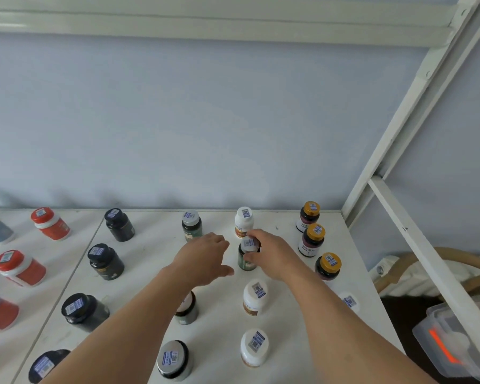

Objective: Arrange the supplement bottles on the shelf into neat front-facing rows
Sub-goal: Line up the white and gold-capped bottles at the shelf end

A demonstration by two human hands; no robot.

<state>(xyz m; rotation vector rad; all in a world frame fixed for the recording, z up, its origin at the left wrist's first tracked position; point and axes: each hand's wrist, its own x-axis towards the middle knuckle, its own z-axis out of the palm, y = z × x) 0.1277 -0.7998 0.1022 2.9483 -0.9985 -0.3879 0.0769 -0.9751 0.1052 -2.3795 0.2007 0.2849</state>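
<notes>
- Right hand wrapped around the dark green bottle with the silver cap, fingers over the cap and thumb low on the body; bottle upright on the white shelf, mid-depth, just near of the far white bottle.
- Left hand hovering just left of that bottle, fingers loose and spread, gripping nothing (ready to steady, by the look of it).
- Out of line as it stands: sitting in the white-bottle column, between the far white bottle and the next white bottle, while its matches form the column to the left, headed by the far green bottle.
- Best handled by lifting clear rather than sliding, to avoid knocking the white bottle just behind.
- Likely target: the gap in the left column, near of the far green bottle and far of the one half hidden under the left forearm (label there unreadable).
- Worth turning the label toward the near edge before setting down; label facing cannot be judged under the fingers.
- Keep the grip low enough that the cap does not twist loose.
- Mind the gold-capped bottles to the right when withdrawing the elbow.
</notes>
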